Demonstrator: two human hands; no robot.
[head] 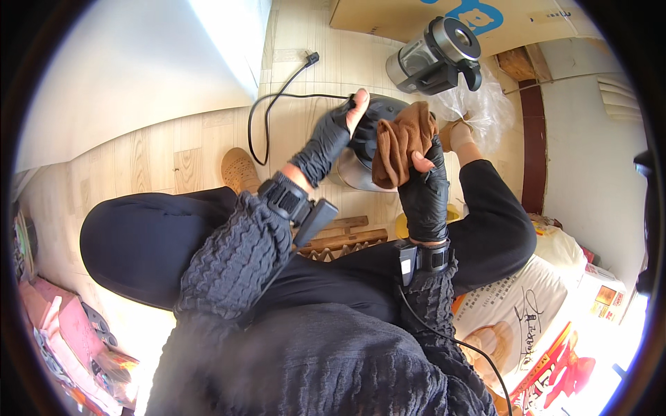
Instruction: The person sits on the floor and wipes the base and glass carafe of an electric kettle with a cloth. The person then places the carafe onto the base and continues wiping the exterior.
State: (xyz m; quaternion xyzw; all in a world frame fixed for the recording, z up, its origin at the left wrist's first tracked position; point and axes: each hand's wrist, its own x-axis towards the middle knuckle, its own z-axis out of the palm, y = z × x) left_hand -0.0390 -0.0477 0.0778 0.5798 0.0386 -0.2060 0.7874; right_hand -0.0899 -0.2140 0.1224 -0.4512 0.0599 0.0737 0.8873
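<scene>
My right hand [427,192], in a black glove with the thumb tip bare, grips a folded brown cloth [400,145]. The cloth lies against the right side of a black and silver appliance base [359,174] standing on the floor in front of me. On the base's left side is my left hand [333,136], also gloved in black with a bare thumb pointing up. Its dark fingers blend with the black top of the base, where they appear to hold it. Beyond stands a glass and steel jug [434,57] with a black handle and lid.
A black power cord [266,122] runs from the base to a loose plug [312,58]. Clear plastic bags [484,112] lie by my right foot. A large cardboard box [385,21] stands behind the jug. Wooden slats [346,240] and a yellow container [401,226] are near my legs.
</scene>
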